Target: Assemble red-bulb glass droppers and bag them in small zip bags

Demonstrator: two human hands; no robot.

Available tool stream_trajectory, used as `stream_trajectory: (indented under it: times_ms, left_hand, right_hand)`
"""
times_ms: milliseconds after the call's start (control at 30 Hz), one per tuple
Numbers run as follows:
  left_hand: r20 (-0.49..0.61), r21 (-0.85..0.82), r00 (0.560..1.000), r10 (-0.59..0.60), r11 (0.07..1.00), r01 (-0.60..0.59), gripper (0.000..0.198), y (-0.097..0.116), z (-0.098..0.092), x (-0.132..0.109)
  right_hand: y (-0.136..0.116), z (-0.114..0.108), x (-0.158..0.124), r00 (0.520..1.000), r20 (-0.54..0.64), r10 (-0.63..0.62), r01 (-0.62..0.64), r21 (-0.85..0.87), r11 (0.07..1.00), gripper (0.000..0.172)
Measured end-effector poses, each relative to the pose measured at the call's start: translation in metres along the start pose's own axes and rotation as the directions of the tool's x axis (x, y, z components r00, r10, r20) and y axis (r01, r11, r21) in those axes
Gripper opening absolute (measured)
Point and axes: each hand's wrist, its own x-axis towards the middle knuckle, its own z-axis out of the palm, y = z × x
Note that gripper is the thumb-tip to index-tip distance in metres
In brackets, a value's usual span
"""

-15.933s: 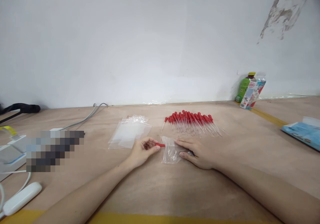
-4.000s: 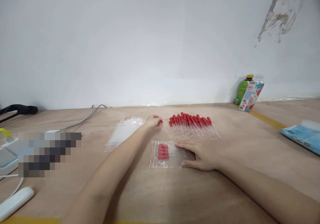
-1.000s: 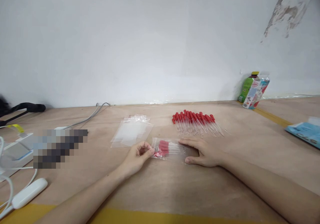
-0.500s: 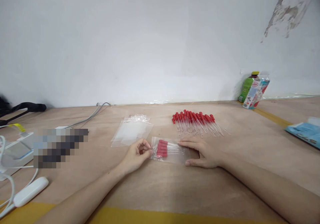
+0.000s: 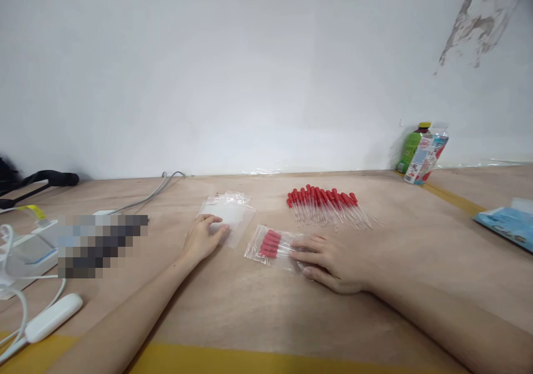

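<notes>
A clear plastic bag (image 5: 252, 247) lies on the table with several droppers (image 5: 270, 243) inside, their red rubber bulbs to the left and thin clear stems to the right. My right hand (image 5: 328, 260) rests over the bag's right end, fingers stretched out and covering the stem tips. At the stack of clear bags (image 5: 238, 214), my left hand (image 5: 206, 236) has its fingers apart over the near left side, nothing seen in its grasp. Behind the right hand, many loose red-bulbed droppers (image 5: 322, 199) lie in a spread pile, bulbs toward the wall.
On the left are a white power strip (image 5: 48, 260), cables, a white oblong device (image 5: 54, 317) and a blurred-out patch. A green bottle (image 5: 410, 149) and a printed clear bottle (image 5: 427, 160) stand by the wall. A blue packet (image 5: 506, 224) lies far right.
My left hand has let go of the filled bag's left end and moved left to the bag stack. The filled bag has turned slightly, and my right hand has shifted a little further over it.
</notes>
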Motion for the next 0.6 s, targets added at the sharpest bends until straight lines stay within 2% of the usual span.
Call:
stream_trajectory:
  times_ms: [167,267,433,600]
  left_hand:
    - [0.084,0.012,0.991,-0.106,0.994,0.105,0.063,-0.011,0.005,0.01]
    - [0.117,0.01,0.983,-0.144,0.99,0.144,0.068,-0.016,0.003,0.014]
    - [0.104,0.002,0.977,-0.186,0.982,0.187,0.064,-0.021,-0.005,0.016]
    - [0.084,0.026,0.97,-0.228,0.974,0.227,0.046,-0.024,-0.01,0.015]
  right_hand:
    - [-0.005,0.004,0.003,0.999,-0.042,0.001,-0.004,-0.067,0.998,0.041]
    - [-0.011,0.008,0.008,0.996,-0.091,0.024,-0.03,-0.071,0.997,0.039]
    - [-0.023,0.021,0.03,0.976,-0.133,0.17,-0.175,-0.025,0.984,0.039]
    - [-0.026,0.04,0.079,0.903,-0.215,0.373,-0.394,-0.063,0.917,0.049]
